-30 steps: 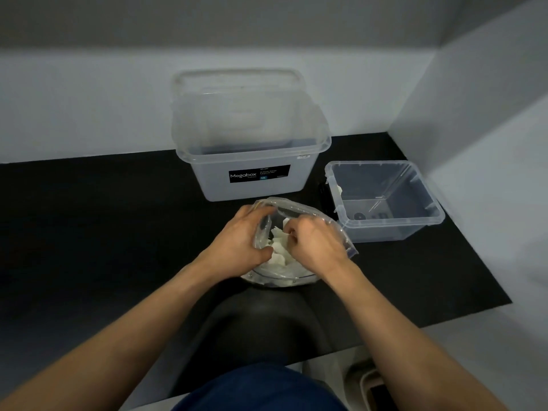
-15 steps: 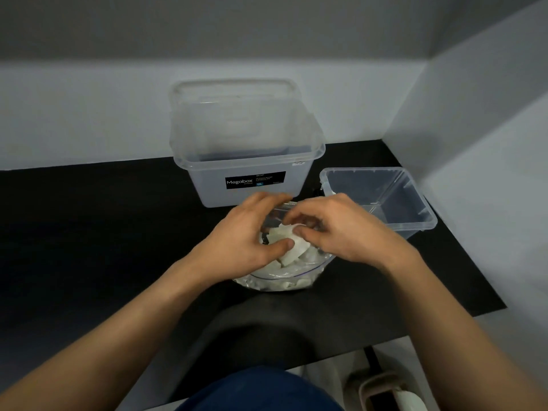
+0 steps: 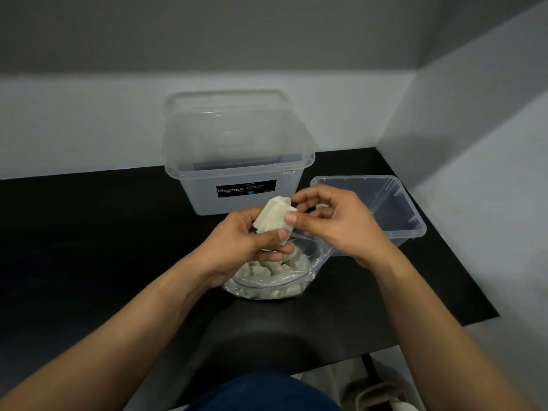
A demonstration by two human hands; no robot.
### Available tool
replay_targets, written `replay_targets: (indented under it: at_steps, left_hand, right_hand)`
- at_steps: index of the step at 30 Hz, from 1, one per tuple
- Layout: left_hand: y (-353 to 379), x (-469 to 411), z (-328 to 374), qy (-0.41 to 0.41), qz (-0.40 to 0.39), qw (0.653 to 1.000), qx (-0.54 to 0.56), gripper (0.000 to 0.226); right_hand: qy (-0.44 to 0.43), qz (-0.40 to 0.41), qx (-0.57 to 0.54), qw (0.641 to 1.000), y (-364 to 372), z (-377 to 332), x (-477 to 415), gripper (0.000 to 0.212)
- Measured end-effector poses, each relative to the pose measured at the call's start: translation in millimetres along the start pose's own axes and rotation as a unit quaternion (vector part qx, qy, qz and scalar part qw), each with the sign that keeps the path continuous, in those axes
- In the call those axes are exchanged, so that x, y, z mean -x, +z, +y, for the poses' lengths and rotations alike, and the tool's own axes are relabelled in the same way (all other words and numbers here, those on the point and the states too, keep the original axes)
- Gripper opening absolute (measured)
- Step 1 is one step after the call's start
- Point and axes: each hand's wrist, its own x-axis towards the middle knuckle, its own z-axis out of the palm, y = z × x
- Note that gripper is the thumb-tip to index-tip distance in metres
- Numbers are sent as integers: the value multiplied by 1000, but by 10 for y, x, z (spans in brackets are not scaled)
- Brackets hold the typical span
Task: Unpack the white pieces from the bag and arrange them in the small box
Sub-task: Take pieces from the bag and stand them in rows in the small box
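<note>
Over the black table both hands meet just above the open mouth of the clear bag, which lies on the table near its front edge. The left hand grips a small clump of white pieces: its thumb lies across their lower front and its fingers are curled behind and beneath them. The right hand pinches the upper right corner of the same clump, thumb tip on the front face and forefinger arched over the top edge, its other fingers loosely curled. The clump is held tilted, lifted clear of the bag and in front of the label on the large clear box, which stands behind the bag against the back wall. More such pieces lie heaped loose inside the bag, under the left hand's fingers. The small box, clear and open-topped, stands on the table just to the right of the bag, its near left part hidden behind the right hand; what it holds cannot be made out.
</note>
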Motion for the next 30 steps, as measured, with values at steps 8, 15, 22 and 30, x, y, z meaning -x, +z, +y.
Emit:
replay_targets:
  at_steps: [8, 15, 22, 30]
  left_hand:
    - [195, -60, 50, -17, 20, 997, 68, 28]
    - [343, -176, 49, -12, 61, 997, 55, 29]
    - [348, -290, 43, -9, 77, 992, 96, 25]
    - [251, -285, 30, 17, 155, 987, -25, 20]
  right_hand:
    - [47, 10, -121, 992, -61, 41, 11, 26]
    - [69, -5, -107, 992, -282, 94, -10, 18]
    - [43, 84, -128, 987, -852, 374, -178, 13]
    - [132, 30, 94, 986, -896, 1266, -959, 10]
